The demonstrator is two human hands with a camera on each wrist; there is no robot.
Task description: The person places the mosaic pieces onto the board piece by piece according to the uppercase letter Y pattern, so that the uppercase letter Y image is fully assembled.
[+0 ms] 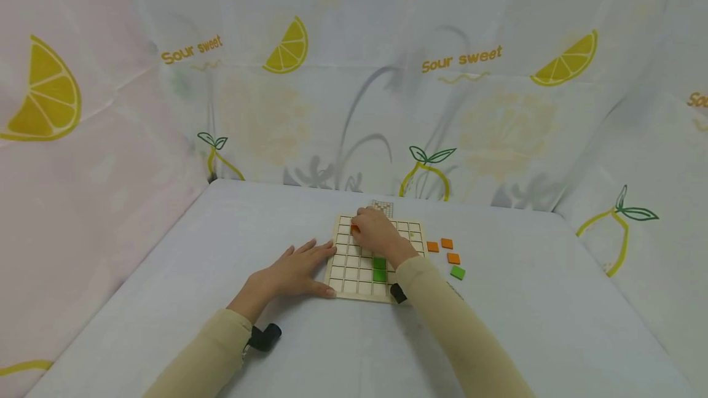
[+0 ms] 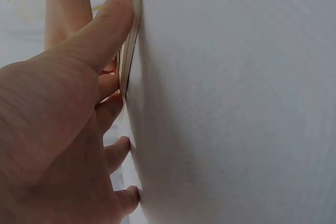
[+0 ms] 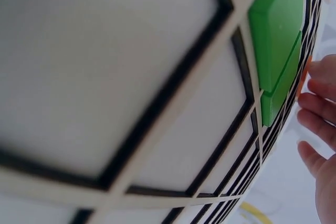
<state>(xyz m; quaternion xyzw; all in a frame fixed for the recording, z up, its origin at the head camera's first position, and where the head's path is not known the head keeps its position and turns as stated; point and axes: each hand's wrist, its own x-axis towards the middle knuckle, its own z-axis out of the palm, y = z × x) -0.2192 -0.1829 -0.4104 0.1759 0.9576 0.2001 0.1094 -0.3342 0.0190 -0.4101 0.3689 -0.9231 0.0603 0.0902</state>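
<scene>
A wooden grid board (image 1: 359,288) lies on the white table, with two green square tiles (image 1: 379,269) set in neighbouring cells near its middle. Over the board's upper left part, my right hand (image 1: 378,233) pinches an orange tile (image 1: 354,228) at the grid. Its fingers hide part of that tile, and the hand and sleeve cover several cells. My left hand (image 1: 298,269) is spread along the board's left side, thumb and fingertips touching the edge. In the right wrist view the green tiles (image 3: 275,30) sit inside the cell frames, with the orange tile (image 3: 303,80) at the fingertips beyond.
Right of the board lie three orange tiles (image 1: 447,243) and a loose green tile (image 1: 457,273). Behind it is a small card with a grid pattern (image 1: 383,207). Fabric walls with lemon prints (image 1: 287,48) enclose the table's back and sides.
</scene>
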